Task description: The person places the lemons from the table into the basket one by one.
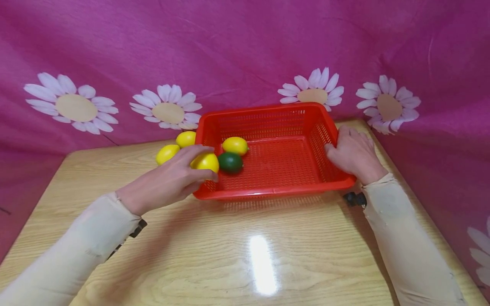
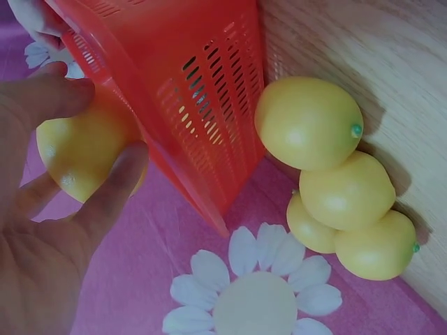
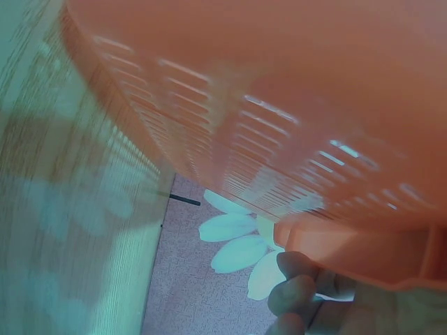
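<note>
Showing up nearest: cream sleeves, with a left sleeve [image 1: 76, 246] and a right sleeve [image 1: 402, 242], plus a dark clip [image 1: 138, 228] at the left wrist and a black gadget [image 1: 354, 199] at the right one.
Table [image 1: 203, 263]: light wood grain, kinda shiny, with a bright white glare patch [image 1: 263, 265] at the near side.
Left hand [image 1: 166, 180]: pinching a yellow lemon [image 1: 206, 163] between thumb and fingers, right at the left rim of the red basket [image 1: 273, 191]. Honestly can't tell if that lemon is over the rim or just inside it.
Basket: plastic, slotted sides, longer left to right than near to far, sitting toward the far side of the table.
Green fruit [image 1: 230, 162]: dark and glossy, inside the basket at the left end, just right of the pinched lemon.
Right hand [image 1: 354, 153]: gripping the basket's right rim, thumb on the inner side, fingers round the outside.
Second lemon [image 1: 235, 145]: also in the basket, just beyond the green one.
Loose lemons [image 2: 347, 190]: four bunched up outside the basket's left wall, per the left wrist view; the head view only shows two, the hand's in the way.
Backdrop [image 1: 245, 51]: magenta cloth at the far side, big white daisies [image 1: 168, 112] printed on it.
</note>
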A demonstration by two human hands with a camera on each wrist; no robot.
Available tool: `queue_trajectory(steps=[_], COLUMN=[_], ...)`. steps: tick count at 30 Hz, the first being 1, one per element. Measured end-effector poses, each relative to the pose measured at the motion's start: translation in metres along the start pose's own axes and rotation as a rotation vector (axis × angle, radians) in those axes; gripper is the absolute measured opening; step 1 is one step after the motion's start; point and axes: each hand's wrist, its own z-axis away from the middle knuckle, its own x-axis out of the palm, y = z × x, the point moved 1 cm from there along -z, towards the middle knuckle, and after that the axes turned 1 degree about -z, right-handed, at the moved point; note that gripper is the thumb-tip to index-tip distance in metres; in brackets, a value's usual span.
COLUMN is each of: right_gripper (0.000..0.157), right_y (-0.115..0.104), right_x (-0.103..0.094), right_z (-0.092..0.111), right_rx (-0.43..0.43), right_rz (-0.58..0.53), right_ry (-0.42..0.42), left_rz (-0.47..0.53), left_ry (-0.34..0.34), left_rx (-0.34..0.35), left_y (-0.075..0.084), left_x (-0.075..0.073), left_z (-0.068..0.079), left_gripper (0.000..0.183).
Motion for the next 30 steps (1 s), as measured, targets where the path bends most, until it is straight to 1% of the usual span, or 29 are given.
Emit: queue_trajectory(steps=[4, 11, 20, 26, 30], right_gripper=[0.043, 0.046, 0.046, 0.045, 0.047], right_y=[0.0, -0.001, 0.0, 0.001, 0.001], right_x=[-0.001, -0.001, 0.0, -0.001, -0.001], right_z=[0.0, 0.001, 0.0, 0.0, 0.0], right_rx=[0.004, 0.02, 0.022, 0.018, 0.03], right_rz=[-0.001, -0.009, -0.017, -0.008, -0.009], right_ry=[-0.004, -0.012, -0.006, 0.002, -0.008], left_rz=[0.009, 0.01, 0.003, 0.01, 0.002], left_ry=[-0.013, -0.015, -0.049, -0.063, -0.058], left_rx=[-0.007, 0.024, 0.021, 0.044, 0.071], left_y=[0.0, -0.001, 0.0, -0.002, -0.003], left_x=[0.002, 0.004, 0.007, 0.011, 0.012], left_z=[-0.003, -0.009, -0.016, -0.024, -0.029], left_gripper=[0.039, 0.04, 0.038, 0.035, 0.036])
